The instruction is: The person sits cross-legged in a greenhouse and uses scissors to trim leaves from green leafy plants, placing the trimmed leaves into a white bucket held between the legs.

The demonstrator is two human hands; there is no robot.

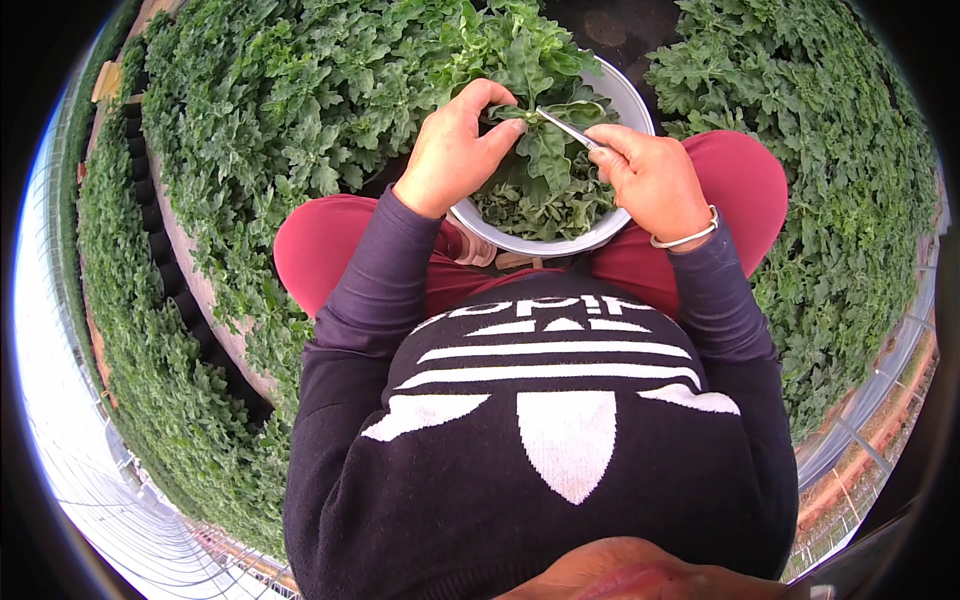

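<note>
My left hand (455, 150) is closed, thumb and forefinger at the stem of a leafy green shoot (548, 150) whose lobed leaves hang over a white basin (632, 95). In my right hand (655, 185) is a slim pointed silver tool (570, 129), its tip touching or very near the stem beside my left fingertips. I cannot tell whether it is tweezers or a small blade. Inside the basin, below both hands, lies a heap of loose green shoots (545, 212). Leaves cover the basin's far left side.
Dense leafy plants (280, 95) grow to the left and ahead, with another bed (800, 90) on the right. A row of black pots (150, 215) runs along the far left. My bent knees (740, 190) flank the basin. Dark ground (620, 30) shows beyond it.
</note>
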